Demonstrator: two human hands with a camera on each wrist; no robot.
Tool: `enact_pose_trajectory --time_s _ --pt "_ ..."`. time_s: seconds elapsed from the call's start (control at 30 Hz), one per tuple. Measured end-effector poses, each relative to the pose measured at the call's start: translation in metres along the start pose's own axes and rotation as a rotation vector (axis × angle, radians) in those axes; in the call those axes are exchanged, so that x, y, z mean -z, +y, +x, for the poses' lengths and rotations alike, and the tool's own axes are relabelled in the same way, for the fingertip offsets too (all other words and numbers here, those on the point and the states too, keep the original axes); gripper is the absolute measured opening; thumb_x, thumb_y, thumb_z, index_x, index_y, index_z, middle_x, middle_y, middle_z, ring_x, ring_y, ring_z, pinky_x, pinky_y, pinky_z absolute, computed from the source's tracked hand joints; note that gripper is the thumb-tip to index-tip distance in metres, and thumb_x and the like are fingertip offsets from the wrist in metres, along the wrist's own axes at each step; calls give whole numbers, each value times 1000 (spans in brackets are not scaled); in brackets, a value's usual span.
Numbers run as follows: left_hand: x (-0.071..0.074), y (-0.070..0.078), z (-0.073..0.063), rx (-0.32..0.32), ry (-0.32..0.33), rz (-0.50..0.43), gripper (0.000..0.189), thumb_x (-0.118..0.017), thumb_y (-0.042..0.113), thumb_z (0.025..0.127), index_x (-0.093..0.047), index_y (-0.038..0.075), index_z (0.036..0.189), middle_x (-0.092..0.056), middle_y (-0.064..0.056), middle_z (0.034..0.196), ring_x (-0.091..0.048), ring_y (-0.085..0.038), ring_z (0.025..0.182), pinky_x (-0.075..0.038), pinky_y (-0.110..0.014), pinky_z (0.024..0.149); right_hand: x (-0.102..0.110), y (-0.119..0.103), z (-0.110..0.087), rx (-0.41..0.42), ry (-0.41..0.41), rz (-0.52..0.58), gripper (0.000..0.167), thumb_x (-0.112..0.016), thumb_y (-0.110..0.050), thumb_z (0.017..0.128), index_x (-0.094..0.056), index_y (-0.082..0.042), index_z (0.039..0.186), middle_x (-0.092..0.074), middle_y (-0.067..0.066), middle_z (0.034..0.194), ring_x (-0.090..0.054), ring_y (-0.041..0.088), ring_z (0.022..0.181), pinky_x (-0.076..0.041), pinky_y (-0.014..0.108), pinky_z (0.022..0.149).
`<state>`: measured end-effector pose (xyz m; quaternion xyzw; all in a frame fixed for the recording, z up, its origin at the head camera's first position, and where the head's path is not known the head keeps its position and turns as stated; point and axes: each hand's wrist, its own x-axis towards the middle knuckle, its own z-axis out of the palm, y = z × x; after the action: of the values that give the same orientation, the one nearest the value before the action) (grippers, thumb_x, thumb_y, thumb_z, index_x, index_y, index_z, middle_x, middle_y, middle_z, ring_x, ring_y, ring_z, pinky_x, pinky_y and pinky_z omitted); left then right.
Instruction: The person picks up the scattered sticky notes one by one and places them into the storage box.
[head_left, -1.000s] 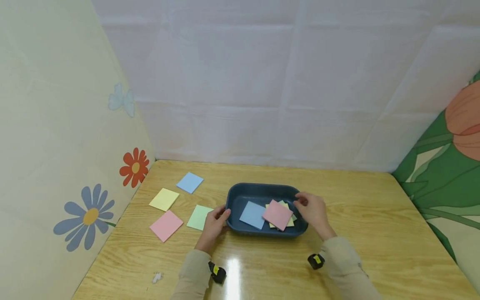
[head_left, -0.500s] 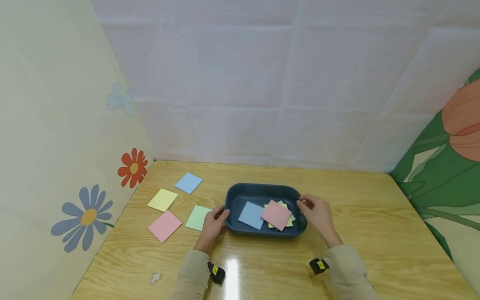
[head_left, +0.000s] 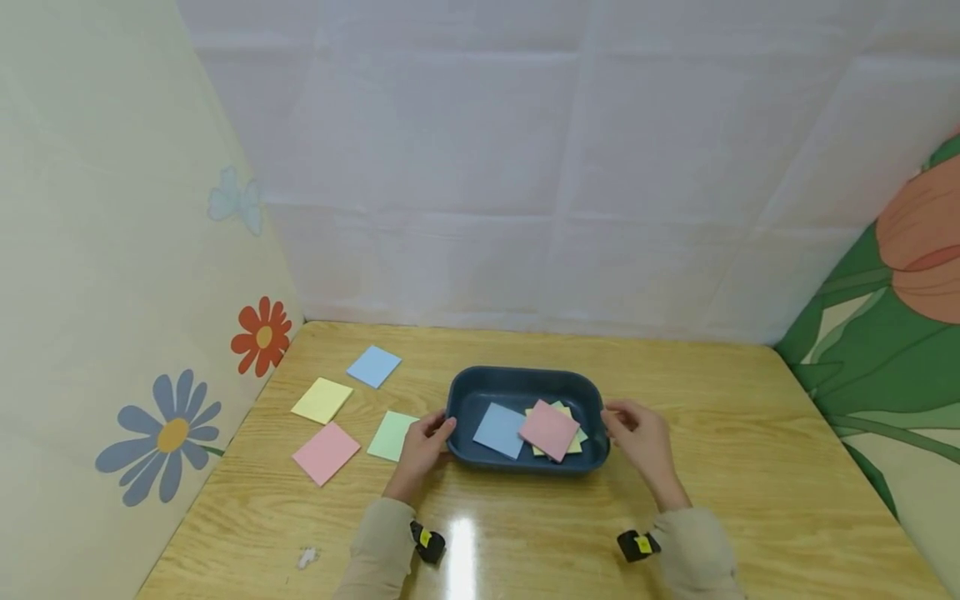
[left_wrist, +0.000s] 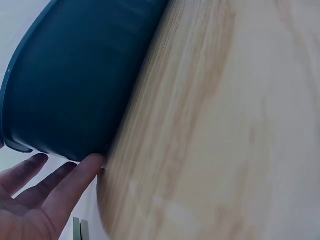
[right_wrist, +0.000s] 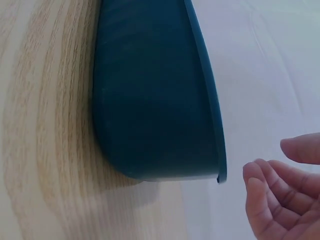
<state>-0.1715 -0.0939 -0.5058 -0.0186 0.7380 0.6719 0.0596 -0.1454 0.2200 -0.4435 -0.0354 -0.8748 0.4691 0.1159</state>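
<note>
A dark blue rectangular tray with rounded corners sits on the wooden table. Inside it lie a blue sticky note pad and, to the right, a pink pad overlapping yellow and green ones. My left hand holds the tray's left end, thumb at the rim; in the left wrist view its fingers lie against the outer wall. Just beyond the right end is my right hand, holding nothing. The right wrist view shows its fingers loosely curled, a gap from the rim.
Left of the tray lie a blue pad, a yellow pad, a pink pad and a green pad close by the left hand. A small white scrap is near the front. A white cloth hangs behind the table.
My right hand has drawn back to the right, off the tray's right rim. The left hand keeps its place on the tray, and the whole view has shifted slightly.
</note>
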Motion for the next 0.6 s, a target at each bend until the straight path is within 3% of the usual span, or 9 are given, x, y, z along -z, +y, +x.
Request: enact_pose_trajectory --time_s 0.23,0.43,0.6 --pt "4 7 -3 -28 39 35 48 -54 29 92 -49 -4 127 -53 -22 121 -54 -30 104 -54 -31 68 0 6 -5 -20 47 13 19 -63 -5 85 -64 8 99 -63 16 76 -61 23 63 -49 19 51" --pt "8 32 -18 -88 68 43 40 -50 14 94 -47 -13 124 -50 -29 121 -53 -38 103 -54 -39 71 2 10 -8 -37 74 -9 20 -63 -4 84 -64 7 101 -63 15 77 -59 18 61 -48 19 50" --pt "16 24 -16 -101 108 21 40 -51 14 94 -47 -11 125 -49 -29 122 -55 -36 102 -54 -42 69 5 13 -12 -44 69 -30 26 -63 -9 85 -63 7 106 -63 19 87 -59 17 70 -48 18 55"
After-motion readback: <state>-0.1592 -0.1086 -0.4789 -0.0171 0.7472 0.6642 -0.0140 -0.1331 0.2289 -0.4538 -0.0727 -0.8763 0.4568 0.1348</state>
